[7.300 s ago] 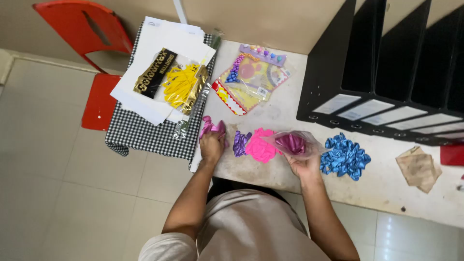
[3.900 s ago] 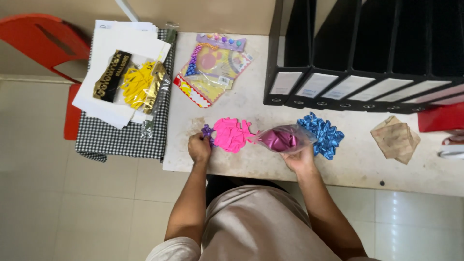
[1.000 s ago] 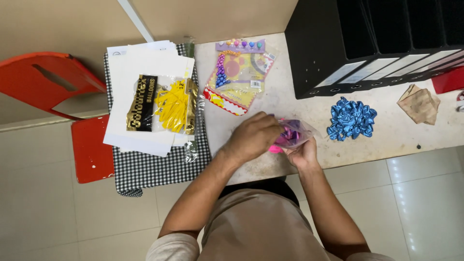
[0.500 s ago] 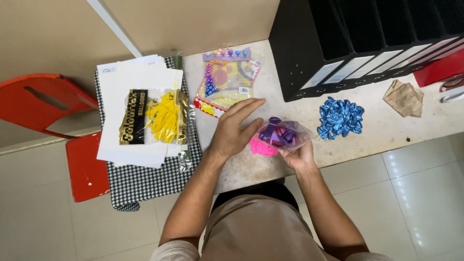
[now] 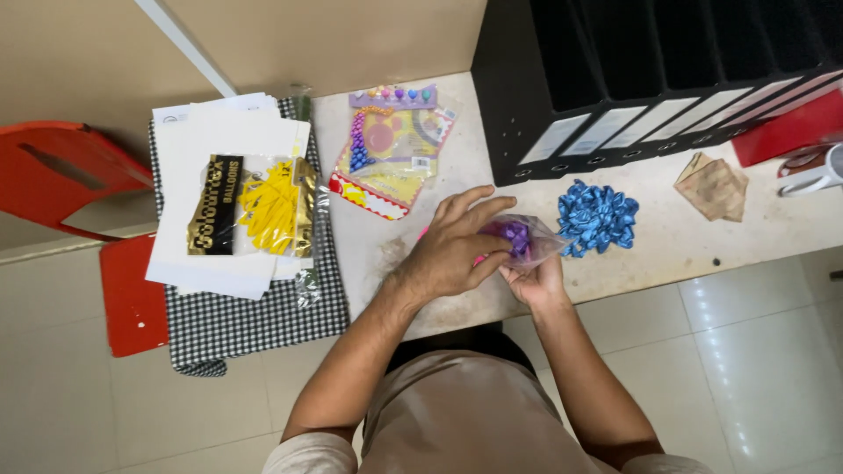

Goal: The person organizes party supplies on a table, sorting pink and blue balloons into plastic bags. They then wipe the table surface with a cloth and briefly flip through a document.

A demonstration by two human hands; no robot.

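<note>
- Two hands meet over a clear plastic bag (image 5: 527, 241) of purple balloons, at the table's (image 5: 667, 241) front edge.
- Left hand (image 5: 457, 250): fingers pinching at the bag's mouth (thumb below).
- Right hand (image 5: 534, 279): closed around the bag from underneath.
- Blue balloons (image 5: 599, 218) lie in a heap just beside the bag; a yellow balloon packet (image 5: 268, 206) lies well apart.

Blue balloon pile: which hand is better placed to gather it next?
Probably the right hand: the blue balloon pile lies just beside it, though it holds the clear bag. The left hand is farther.
</note>
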